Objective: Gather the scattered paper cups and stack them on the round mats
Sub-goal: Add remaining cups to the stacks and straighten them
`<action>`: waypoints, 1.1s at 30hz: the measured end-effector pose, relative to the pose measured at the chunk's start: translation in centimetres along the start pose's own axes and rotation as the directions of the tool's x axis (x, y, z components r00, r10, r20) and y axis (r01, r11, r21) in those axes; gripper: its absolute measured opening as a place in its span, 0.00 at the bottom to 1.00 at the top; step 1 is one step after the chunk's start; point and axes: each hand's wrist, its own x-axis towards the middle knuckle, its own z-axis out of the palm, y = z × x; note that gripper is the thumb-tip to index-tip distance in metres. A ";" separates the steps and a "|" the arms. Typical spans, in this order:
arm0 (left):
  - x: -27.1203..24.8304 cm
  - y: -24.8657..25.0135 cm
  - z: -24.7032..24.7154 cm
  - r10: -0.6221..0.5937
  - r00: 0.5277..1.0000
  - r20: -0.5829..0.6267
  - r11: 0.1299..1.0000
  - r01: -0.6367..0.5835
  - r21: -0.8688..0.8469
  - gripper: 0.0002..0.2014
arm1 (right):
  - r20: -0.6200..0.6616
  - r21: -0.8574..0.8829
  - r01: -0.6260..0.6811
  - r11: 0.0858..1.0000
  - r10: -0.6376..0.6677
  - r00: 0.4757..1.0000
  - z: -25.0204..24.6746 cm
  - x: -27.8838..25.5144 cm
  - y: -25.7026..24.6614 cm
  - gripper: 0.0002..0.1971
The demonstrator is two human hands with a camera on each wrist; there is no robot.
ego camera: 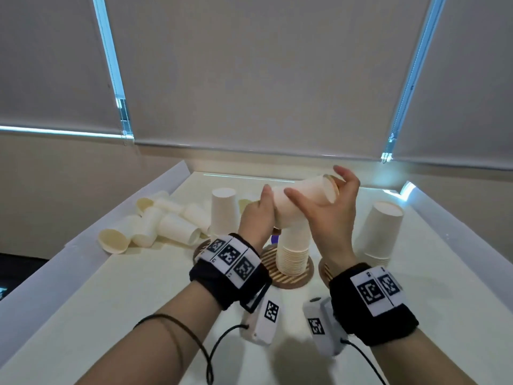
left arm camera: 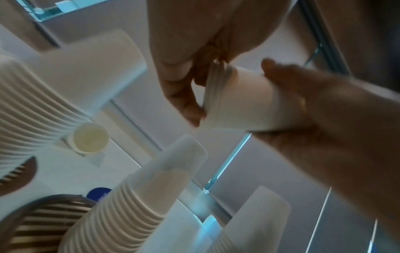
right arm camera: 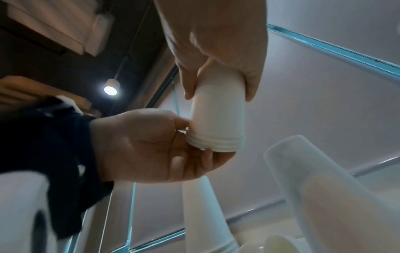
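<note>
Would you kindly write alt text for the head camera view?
Two hands hold a short nested stack of paper cups sideways above a table: left hand at one end, right hand at the other. Below, upside-down cup stacks stand on round mats; loose cups lie scattered at left.

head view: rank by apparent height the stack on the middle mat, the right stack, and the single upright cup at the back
1. Right stack, tallest.
2. Middle-mat stack, top hidden behind the held cups, so this rank is unsure.
3. Single upright cup, farther back, so the camera may shrink it.
</note>
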 end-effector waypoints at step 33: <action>4.8 -7.6 4.0 -0.089 0.978 0.186 0.937 0.019 0.350 0.37 | -0.278 -0.296 -0.433 0.851 0.357 0.892 -10.9 1.0 12.6 0.43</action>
